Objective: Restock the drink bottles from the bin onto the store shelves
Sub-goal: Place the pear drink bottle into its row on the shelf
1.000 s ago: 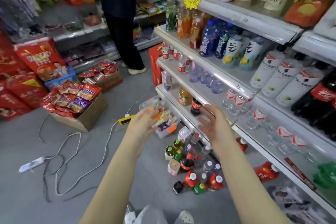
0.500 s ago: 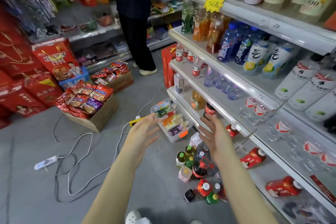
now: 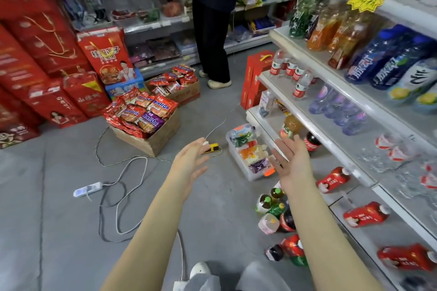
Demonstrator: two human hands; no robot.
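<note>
On low shelf (image 3: pixel 340 160), Coca-Cola bottle (image 3: pixel 312 144), near bin (image 3: pixel 236 160)

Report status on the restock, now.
Left hand open, empty. Right hand open, empty. Bin on floor by shelves, bottles inside. Loose bottles on floor under right arm.

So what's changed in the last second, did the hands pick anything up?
No, nothing was picked up or let go. The view swung left. The left hand drifted off the bin and now hangs over the floor beside it; the right hand came closer to the bin's right side. Both stay open and empty; bin and floor bottles unmoved.
</note>
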